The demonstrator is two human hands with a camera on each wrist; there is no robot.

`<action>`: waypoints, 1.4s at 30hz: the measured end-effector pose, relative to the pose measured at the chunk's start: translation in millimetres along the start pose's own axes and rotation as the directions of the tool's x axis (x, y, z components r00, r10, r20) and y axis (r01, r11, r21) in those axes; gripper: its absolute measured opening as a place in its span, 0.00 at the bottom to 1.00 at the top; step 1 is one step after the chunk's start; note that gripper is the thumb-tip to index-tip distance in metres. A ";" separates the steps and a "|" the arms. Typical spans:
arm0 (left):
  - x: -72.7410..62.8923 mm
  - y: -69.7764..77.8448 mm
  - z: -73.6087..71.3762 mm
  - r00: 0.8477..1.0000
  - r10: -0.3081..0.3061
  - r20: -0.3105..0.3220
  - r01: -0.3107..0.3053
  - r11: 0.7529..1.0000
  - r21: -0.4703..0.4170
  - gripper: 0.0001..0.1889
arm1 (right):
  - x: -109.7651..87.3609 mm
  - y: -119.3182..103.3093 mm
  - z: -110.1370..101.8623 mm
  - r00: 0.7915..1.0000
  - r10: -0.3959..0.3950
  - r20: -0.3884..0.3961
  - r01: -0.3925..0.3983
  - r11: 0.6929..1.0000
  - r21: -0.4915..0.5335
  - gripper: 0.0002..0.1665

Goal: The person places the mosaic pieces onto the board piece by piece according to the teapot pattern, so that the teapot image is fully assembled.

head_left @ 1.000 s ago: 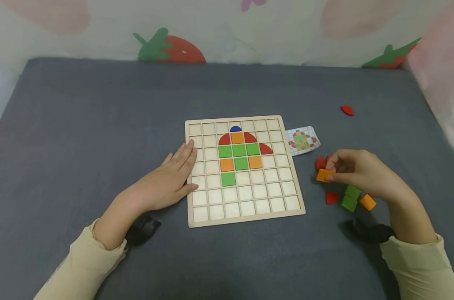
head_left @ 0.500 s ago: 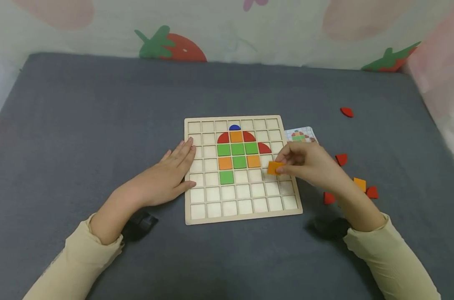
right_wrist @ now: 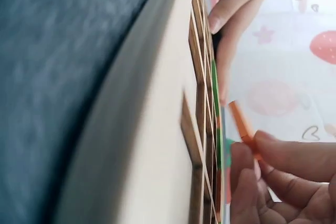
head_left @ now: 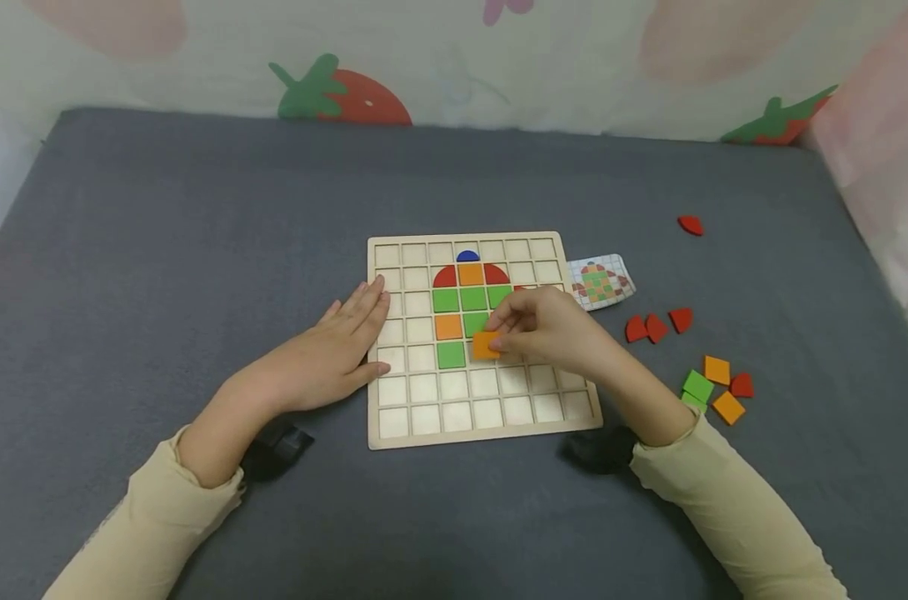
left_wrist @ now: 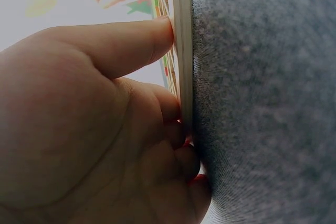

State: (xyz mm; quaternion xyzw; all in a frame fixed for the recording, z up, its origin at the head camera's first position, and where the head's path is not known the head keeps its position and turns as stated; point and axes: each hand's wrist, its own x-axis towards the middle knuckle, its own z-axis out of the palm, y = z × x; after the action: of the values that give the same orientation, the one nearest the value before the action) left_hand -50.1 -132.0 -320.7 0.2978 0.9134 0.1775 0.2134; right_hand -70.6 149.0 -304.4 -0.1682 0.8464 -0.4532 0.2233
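Since the earlier frames, the right hand (head_left: 547, 329) has carried a square orange tile (head_left: 486, 345) from the loose pieces at the right to a spot over the middle of the board.

Under everything spreads a table (head_left: 222, 233) covered in dark grey cloth. On it lies a square, pale wooden grid board (head_left: 424, 388), part-filled with coloured shapes. The left hand (head_left: 337, 354) rests along the board's left edge, fingers outstretched and gripping nothing. The right hand pinches the orange tile between thumb and fingertips; the right wrist view shows it tilted and apart from the board.

A white printed card (head_left: 602, 282) with a coloured pattern sits just beside the board's right edge. Smaller still, loose red quarter-round pieces (head_left: 681, 320), orange squares (head_left: 716, 370) and green squares (head_left: 698, 385) lie farther right.

The step in hand looks like placing the tile in the cell just right of the lowest green square (head_left: 451, 356). The next move probably calls for levelling it, squaring its edges with that cell and letting go.
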 end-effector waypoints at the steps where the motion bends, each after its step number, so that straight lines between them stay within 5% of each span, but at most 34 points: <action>1: 0.1 0.3 0.0 1.000 0.000 0.001 0.000 1.000 0.000 0.40 | 0.2 0.2 1.0 1.000 0.007 0.006 -0.007 1.000 -0.003 0.07; 8: -0.6 2.4 -0.2 1.000 0.005 -0.006 -0.005 1.000 0.017 0.40 | 0.6 1.7 4.6 0.998 0.055 0.012 -0.055 0.998 0.011 0.05; 29: 2.4 3.4 1.3 1.000 -0.012 -0.009 0.012 1.000 0.018 0.46 | 0.4 1.0 4.7 0.998 0.026 -0.049 -0.030 0.996 -0.081 0.07; 36: 13.7 1.3 -0.9 1.000 -0.008 -0.003 0.008 1.000 0.021 0.45 | -8.3 7.6 -9.8 0.996 -0.003 -0.093 -0.003 0.998 -0.061 0.06; 42: 18.9 -2.4 -1.8 1.000 0.010 0.009 -0.010 1.000 -0.006 0.46 | -29.0 14.8 -33.8 0.982 0.064 -0.175 -0.074 0.996 -0.048 0.08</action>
State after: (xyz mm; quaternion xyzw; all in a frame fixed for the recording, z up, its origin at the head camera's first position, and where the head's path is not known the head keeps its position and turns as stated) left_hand -66.0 -122.5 -325.6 0.3026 0.9104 0.1796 0.2177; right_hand -65.3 194.4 -293.7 -0.1047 0.8799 -0.4351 0.1599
